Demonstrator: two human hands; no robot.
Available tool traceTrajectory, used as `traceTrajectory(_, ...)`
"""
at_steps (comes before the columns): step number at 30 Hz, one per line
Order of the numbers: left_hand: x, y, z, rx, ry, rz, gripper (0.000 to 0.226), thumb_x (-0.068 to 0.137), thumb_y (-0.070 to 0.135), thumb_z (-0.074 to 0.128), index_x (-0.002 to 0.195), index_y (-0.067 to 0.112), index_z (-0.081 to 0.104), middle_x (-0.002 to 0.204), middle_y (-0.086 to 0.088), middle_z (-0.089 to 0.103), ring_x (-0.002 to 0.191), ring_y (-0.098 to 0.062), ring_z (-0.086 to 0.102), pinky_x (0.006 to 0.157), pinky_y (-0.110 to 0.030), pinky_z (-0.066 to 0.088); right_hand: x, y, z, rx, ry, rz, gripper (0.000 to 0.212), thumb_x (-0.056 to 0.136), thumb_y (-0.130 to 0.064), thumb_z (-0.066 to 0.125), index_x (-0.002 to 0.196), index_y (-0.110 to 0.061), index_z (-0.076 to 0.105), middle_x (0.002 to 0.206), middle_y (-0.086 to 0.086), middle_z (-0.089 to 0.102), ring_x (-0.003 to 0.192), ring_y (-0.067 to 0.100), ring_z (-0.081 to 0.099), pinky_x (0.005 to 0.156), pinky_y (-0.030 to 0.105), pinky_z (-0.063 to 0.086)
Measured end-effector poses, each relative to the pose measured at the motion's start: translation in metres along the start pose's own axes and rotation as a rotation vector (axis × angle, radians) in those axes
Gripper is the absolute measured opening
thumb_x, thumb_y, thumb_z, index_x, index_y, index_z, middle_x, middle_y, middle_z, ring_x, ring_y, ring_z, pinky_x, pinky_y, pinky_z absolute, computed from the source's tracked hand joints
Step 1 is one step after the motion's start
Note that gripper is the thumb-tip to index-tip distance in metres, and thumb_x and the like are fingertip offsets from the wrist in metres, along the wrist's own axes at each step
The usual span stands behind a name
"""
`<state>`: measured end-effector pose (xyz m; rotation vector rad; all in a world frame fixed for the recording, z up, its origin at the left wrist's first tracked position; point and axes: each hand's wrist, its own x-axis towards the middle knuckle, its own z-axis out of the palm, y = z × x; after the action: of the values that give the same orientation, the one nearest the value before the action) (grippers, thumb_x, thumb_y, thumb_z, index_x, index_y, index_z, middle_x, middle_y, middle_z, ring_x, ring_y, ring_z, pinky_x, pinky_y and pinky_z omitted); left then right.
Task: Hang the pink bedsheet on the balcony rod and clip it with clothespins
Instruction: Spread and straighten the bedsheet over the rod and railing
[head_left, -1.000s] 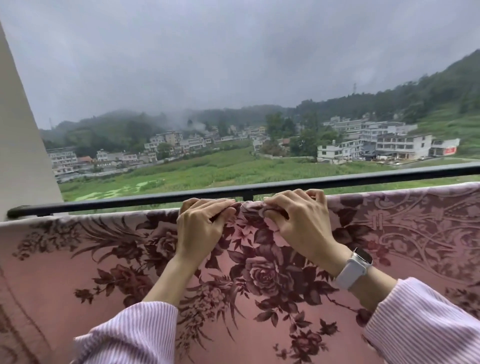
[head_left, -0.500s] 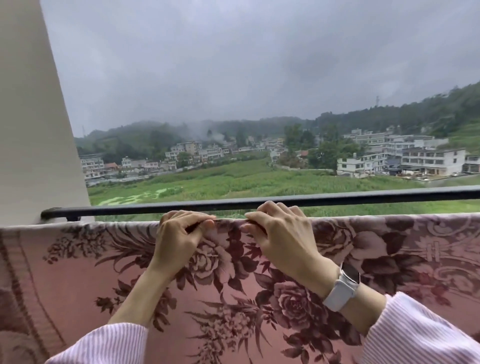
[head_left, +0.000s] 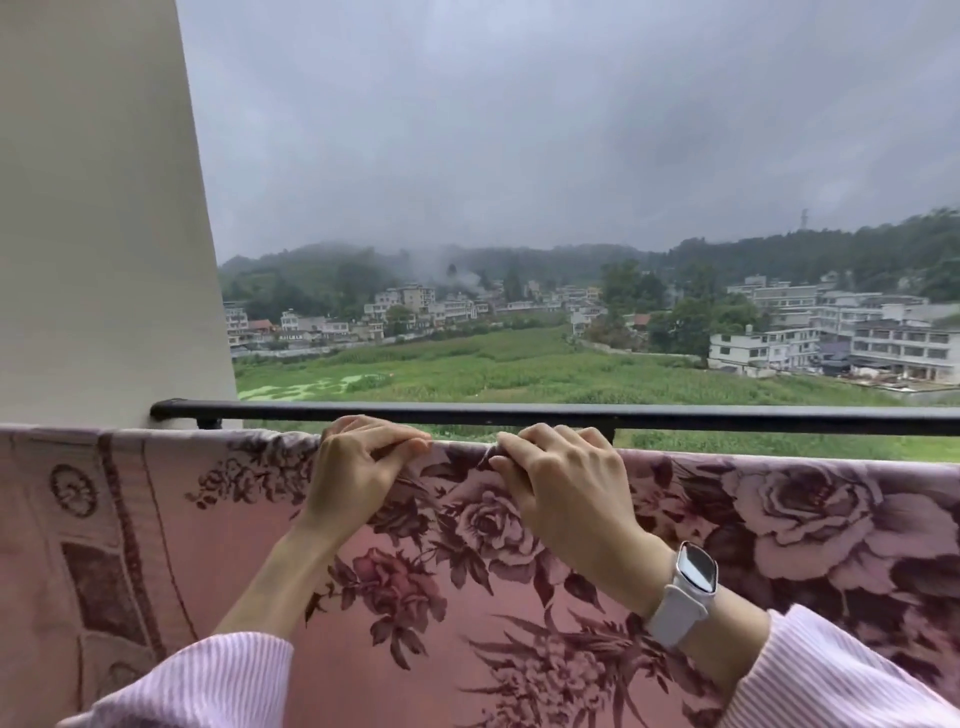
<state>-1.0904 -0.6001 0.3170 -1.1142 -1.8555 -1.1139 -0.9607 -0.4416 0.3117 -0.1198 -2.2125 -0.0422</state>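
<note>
The pink bedsheet (head_left: 218, 525), printed with dark maroon roses, hangs spread across the lower half of the view, its top edge folded over a support that the cloth hides. My left hand (head_left: 358, 473) grips that top edge with fingers curled over it. A short gap to the right, my right hand (head_left: 561, 483), with a white watch on the wrist, grips the same edge. A black balcony rod (head_left: 727, 415) runs left to right just beyond and slightly above the sheet's edge. No clothespin is in view.
A cream wall pillar (head_left: 98, 208) rises on the left, where the black rod ends in a bracket (head_left: 171, 410). Beyond the railing lie open air, green fields and distant white buildings under a grey sky.
My view has swung left and upward, showing more of the pillar and the sheet's bordered left end. Both hands have shifted left along the sheet's top edge and moved slightly apart, still gripping it.
</note>
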Motion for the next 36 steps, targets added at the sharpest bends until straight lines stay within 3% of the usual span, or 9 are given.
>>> traceTrajectory(4,0.009,-0.011,-0.006,0.037,-0.004,0.11,0.002,0.072,0.016,0.074,0.074,0.017,0.074,0.07,0.007,0.069,0.073,-0.004,0.057,0.077,-0.006,0.036,0.011,-0.035,0.019,-0.021,-0.006,0.051,0.025,0.088,-0.032,0.051,0.104,-0.017,0.064,0.097,0.0,0.067,0.09,0.023,0.06,0.081,0.038,0.042)
traceTrajectory(5,0.009,-0.02,-0.014,0.052,-0.032,0.158,0.003,0.072,0.016,0.074,0.075,0.017,0.074,0.071,0.006,0.07,0.073,-0.006,0.058,0.078,-0.006,0.035,0.013,-0.044,0.024,-0.042,-0.003,0.068,0.026,0.088,-0.031,0.051,0.106,-0.016,0.063,0.098,0.0,0.066,0.091,0.023,0.06,0.082,0.039,0.042)
traceTrajectory(8,0.008,-0.069,-0.055,0.093,-0.074,0.168,0.008,0.073,0.016,0.073,0.08,0.014,0.074,0.078,0.001,0.073,0.077,-0.014,0.064,0.083,-0.034,0.047,0.016,-0.073,0.042,-0.106,0.001,0.107,0.031,0.087,-0.029,0.052,0.115,-0.015,0.058,0.103,0.001,0.064,0.095,0.024,0.058,0.088,0.041,0.038)
traceTrajectory(11,0.006,-0.114,-0.093,0.067,-0.138,0.103,0.019,0.073,0.017,0.073,0.092,0.012,0.073,0.089,-0.004,0.072,0.085,-0.018,0.066,0.081,-0.044,0.052,0.026,-0.105,0.059,-0.142,-0.003,0.151,0.034,0.09,-0.03,0.048,0.121,-0.018,0.055,0.108,0.0,0.062,0.101,0.025,0.055,0.094,0.043,0.032)
traceTrajectory(19,0.018,-0.144,-0.105,-0.085,-0.09,0.13,0.005,0.076,0.015,0.071,0.081,0.016,0.074,0.079,0.001,0.073,0.075,-0.014,0.067,0.073,-0.039,0.055,0.059,-0.179,0.105,-0.134,0.019,0.159,0.031,0.087,-0.027,0.05,0.116,-0.017,0.057,0.103,0.0,0.064,0.096,0.023,0.057,0.092,0.042,0.034)
traceTrajectory(22,0.017,-0.185,-0.131,-0.063,-0.175,0.069,0.028,0.078,0.037,0.065,0.097,0.017,0.071,0.089,0.001,0.072,0.083,-0.014,0.066,0.079,-0.035,0.053,0.069,-0.197,0.12,-0.101,0.083,0.178,0.032,0.089,-0.03,0.042,0.113,-0.017,0.058,0.103,-0.001,0.064,0.095,0.021,0.057,0.091,0.039,0.028)
traceTrajectory(25,0.011,-0.231,-0.157,0.114,-0.171,0.145,0.034,0.075,0.035,0.068,0.106,0.022,0.068,0.102,0.004,0.07,0.098,-0.016,0.061,0.091,-0.031,0.041,0.082,-0.223,0.137,-0.087,0.128,0.156,0.038,0.089,-0.035,0.035,0.111,-0.016,0.059,0.1,-0.001,0.064,0.092,0.021,0.058,0.087,0.037,0.027)
traceTrajectory(27,0.009,-0.24,-0.159,0.074,-0.128,0.165,0.031,0.071,0.032,0.073,0.1,0.022,0.07,0.099,0.006,0.071,0.095,-0.012,0.062,0.088,-0.022,0.036,0.093,-0.247,0.151,-0.128,0.126,0.132,0.039,0.088,-0.036,0.035,0.109,-0.015,0.06,0.097,0.001,0.065,0.09,0.023,0.059,0.086,0.038,0.027)
traceTrajectory(36,0.021,-0.266,-0.154,-0.046,0.013,0.525,0.018,0.084,0.029,0.061,0.092,0.017,0.073,0.092,0.005,0.072,0.087,-0.002,0.066,0.075,-0.028,0.048,0.11,-0.273,0.195,-0.231,0.337,-0.027,0.026,0.088,-0.024,0.044,0.105,-0.015,0.061,0.088,0.0,0.065,0.079,0.024,0.059,0.083,0.037,0.034)
